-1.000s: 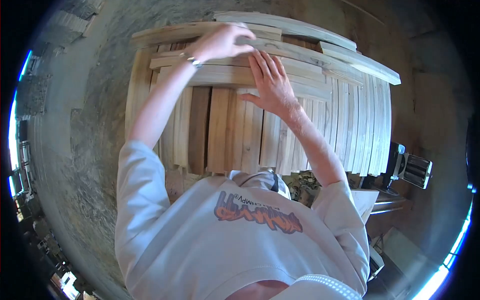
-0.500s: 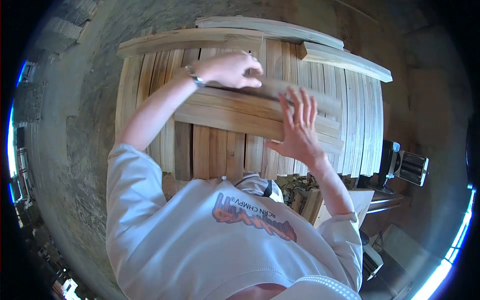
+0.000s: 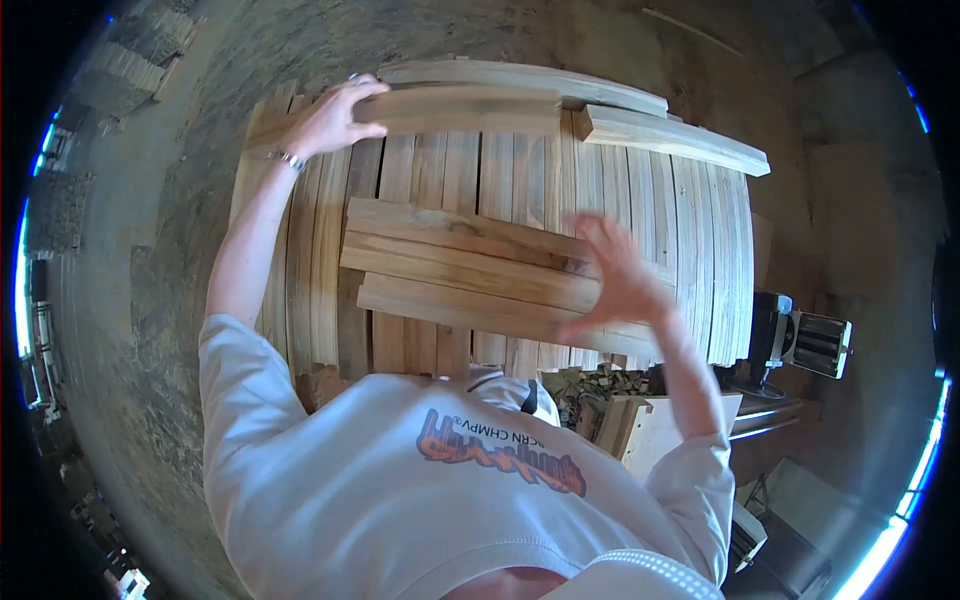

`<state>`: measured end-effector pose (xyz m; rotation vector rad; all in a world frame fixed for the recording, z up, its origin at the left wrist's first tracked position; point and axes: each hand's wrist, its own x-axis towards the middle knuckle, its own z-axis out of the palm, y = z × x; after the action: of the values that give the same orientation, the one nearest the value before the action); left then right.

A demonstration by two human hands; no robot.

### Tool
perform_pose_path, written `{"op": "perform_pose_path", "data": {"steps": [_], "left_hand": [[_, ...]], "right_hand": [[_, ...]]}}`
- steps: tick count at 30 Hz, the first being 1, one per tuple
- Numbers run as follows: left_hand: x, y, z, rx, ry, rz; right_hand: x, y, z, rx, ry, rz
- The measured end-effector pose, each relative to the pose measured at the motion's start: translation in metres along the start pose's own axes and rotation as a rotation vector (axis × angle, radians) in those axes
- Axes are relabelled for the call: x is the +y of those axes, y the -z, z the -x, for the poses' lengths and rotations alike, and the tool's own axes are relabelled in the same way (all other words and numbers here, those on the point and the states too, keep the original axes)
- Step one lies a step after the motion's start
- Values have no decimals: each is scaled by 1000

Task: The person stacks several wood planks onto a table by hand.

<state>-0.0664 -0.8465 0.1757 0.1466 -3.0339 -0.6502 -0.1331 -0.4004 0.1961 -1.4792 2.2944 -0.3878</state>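
My left hand [image 3: 340, 118] is at the far left, wrapped over a blurred wooden board [image 3: 460, 110], thumb on its near side. This board lies across the far part of a layer of wooden slats [image 3: 425, 165] set side by side. Several loose boards [image 3: 470, 265] rest crosswise over the middle of that layer, their ends staggered. Over their right ends hovers my right hand [image 3: 630, 275], smeared by motion, with fingers and thumb spread apart and nothing in them.
Along the far edge lie a long board [image 3: 520, 78] and a thicker board [image 3: 675, 138] angled to the right. A machine with a dark metal part [image 3: 815, 342] stands right of the stack. Offcuts [image 3: 600, 390] are piled near my waist, beside a pale panel [image 3: 680, 430].
My left hand has gone from the middle boards to the far-left board, which has shifted rightward. The right hand has lifted off the middle boards and moved slightly right.
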Motion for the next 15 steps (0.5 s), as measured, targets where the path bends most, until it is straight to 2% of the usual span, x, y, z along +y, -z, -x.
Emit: {"op": "perform_pose_path", "data": {"steps": [2,3,4,5,7,8,10,12,13,14,15], "left_hand": [[25,-1,-19,46,-160,-74],[35,-2,-30,35,-163,-74],[45,-5,-42,-22,-152,-53],[53,-9,-51,-83,-140,-27],[67,-13,-54,-66,-152,-30],[74,-11,-56,-50,-160,-68],[97,-2,-54,-113,-59,-47],[108,4,-58,-76,-64,-71],[105,1,-60,-37,-133,-114],[106,1,-63,22,-191,-156],[112,1,-69,-46,-148,-80]], "right_hand": [[80,19,-16,245,-28,240],[121,37,-30,362,-209,302],[168,53,-41,458,-265,458],[205,64,-46,440,-334,712],[263,52,-47,279,-491,595],[298,50,-47,399,-290,566],[265,65,-30,372,-162,691],[232,85,0,159,34,416],[231,56,10,299,26,471],[223,48,13,288,27,461],[214,43,20,280,35,418]]}}
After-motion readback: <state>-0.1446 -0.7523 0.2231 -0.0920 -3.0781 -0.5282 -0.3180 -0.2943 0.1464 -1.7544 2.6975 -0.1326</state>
